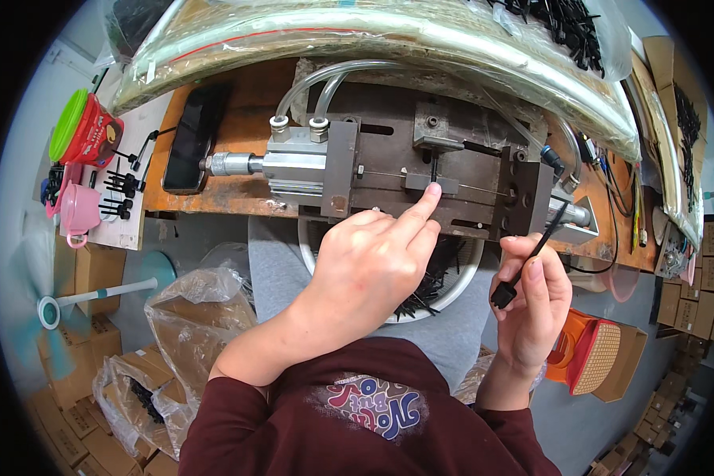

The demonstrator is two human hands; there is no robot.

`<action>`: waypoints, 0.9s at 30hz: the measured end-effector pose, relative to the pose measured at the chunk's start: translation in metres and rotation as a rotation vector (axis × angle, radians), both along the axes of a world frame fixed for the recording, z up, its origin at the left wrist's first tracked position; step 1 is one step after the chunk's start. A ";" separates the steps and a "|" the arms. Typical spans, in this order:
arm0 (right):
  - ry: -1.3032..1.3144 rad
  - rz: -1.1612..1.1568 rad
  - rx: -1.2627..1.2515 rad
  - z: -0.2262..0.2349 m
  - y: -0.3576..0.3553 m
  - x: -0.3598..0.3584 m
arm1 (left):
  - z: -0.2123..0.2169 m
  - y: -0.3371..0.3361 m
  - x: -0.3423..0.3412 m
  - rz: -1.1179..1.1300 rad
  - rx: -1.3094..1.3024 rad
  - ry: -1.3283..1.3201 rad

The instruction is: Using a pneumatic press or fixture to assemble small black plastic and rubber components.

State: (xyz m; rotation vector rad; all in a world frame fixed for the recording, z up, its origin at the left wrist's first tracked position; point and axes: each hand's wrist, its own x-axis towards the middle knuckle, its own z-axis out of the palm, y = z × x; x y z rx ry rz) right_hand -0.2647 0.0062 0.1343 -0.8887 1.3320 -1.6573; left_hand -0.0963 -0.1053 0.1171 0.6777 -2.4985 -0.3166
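My left hand [373,258] reaches over the front of a dark metal bench fixture [389,139]. Its index finger is stretched out, the tip on a small grey block [448,186] in the middle, at the near end of a thin black piece [434,163]. The other fingers are loosely bent with nothing visible in them. To the right, my right hand [535,297] pinches a slim black plastic stem [541,246] with a thicker end, held tilted between thumb and fingers. A silver air cylinder [295,168] sits on the fixture's left side.
A phone [194,139] lies left of the fixture on the wooden bench [250,202]. Clear hoses [337,71] arch behind it. Below my hands, a white-rimmed basin [468,285] of black parts rests on my lap. A pink cup [81,208] and red tub [95,135] stand far left.
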 end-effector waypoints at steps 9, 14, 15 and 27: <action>-0.050 -0.043 -0.045 0.011 -0.013 -0.009 | 0.008 -0.001 0.002 0.005 -0.007 0.010; -0.039 0.015 0.009 0.034 -0.038 -0.008 | 0.015 -0.005 0.005 -0.094 0.149 0.265; -0.009 0.101 0.050 0.037 -0.046 -0.007 | 0.022 -0.005 0.008 -0.139 0.243 0.359; 1.184 0.035 -0.176 0.111 -0.301 -0.009 | 0.041 -0.018 0.063 0.096 0.060 0.649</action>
